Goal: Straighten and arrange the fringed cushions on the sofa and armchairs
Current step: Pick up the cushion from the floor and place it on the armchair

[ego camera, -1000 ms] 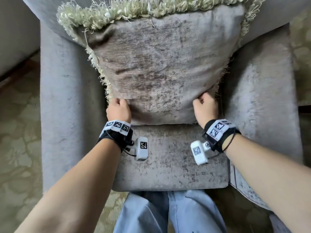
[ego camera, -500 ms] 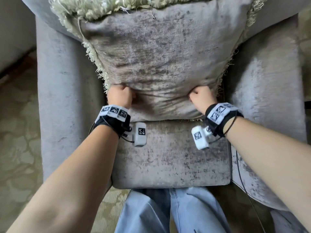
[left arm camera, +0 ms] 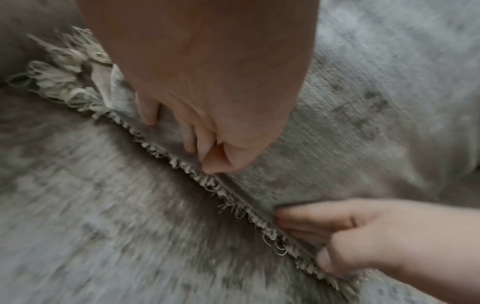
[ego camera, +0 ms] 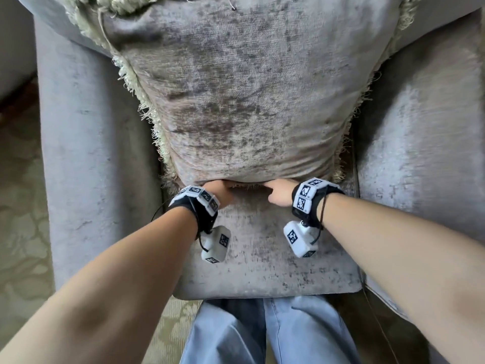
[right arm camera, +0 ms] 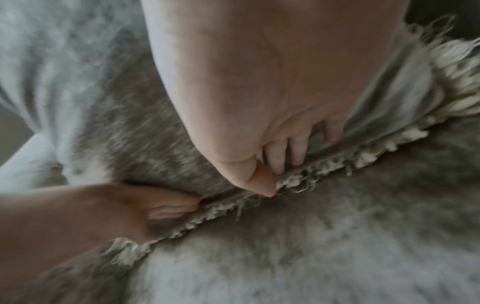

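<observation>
A big grey-brown velvet cushion (ego camera: pixel 249 101) with a pale green fringe stands on the armchair seat (ego camera: pixel 262 264) and leans on the backrest. Both hands are at the middle of its bottom edge, a short gap apart. In the left wrist view my left hand (left arm camera: pixel 202 156) has curled fingers and thumb pinching the fabric just above the fringe (left arm camera: pixel 228 197). My right hand (right arm camera: pixel 272 176) pinches the same edge further right. In the head view my left hand (ego camera: pixel 223 186) and right hand (ego camera: pixel 270 186) have their fingertips hidden under the cushion's bulge.
The grey armchair's left armrest (ego camera: pixel 91 153) and right armrest (ego camera: pixel 420 153) close in both sides of the cushion. My legs in blue jeans (ego camera: pixel 262 332) stand against the seat's front edge. A patterned carpet (ego camera: pixel 21 232) lies to the left.
Both hands slid from the cushion's lower corners inward to the middle of its bottom edge. The view has moved closer, and the cushion's top is cut off by the frame.
</observation>
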